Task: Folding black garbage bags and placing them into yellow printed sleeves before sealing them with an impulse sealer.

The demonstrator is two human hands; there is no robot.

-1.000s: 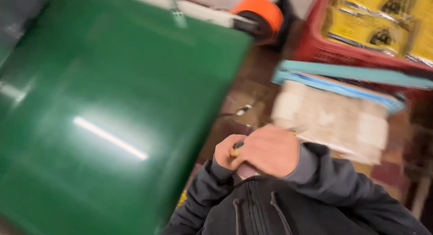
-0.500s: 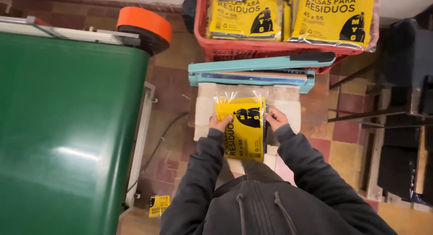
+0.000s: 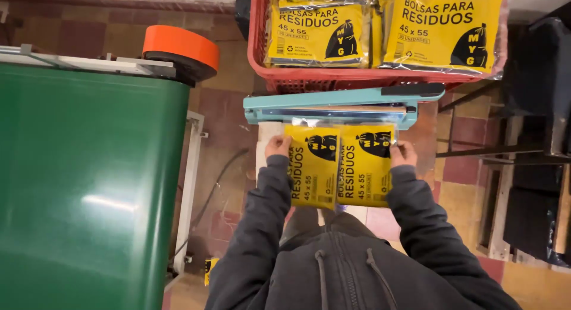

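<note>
My left hand grips the left edge of a yellow plastic packet with black print, and my right hand grips its right edge. The packet lies flat in front of me, its far end tucked under the jaw of a teal bar sealer. Both arms are in dark grey sleeves. Whether the sealer's arm presses on the packet I cannot tell.
A red crate behind the sealer holds several yellow packets. A green conveyor belt fills the left, with an orange roll at its far end. Dark metal frames stand on the right over a tiled floor.
The view swung from the green belt toward the sealer. The packet came up in both hands, was spread wide and now lies flat with its far end under the sealer.
</note>
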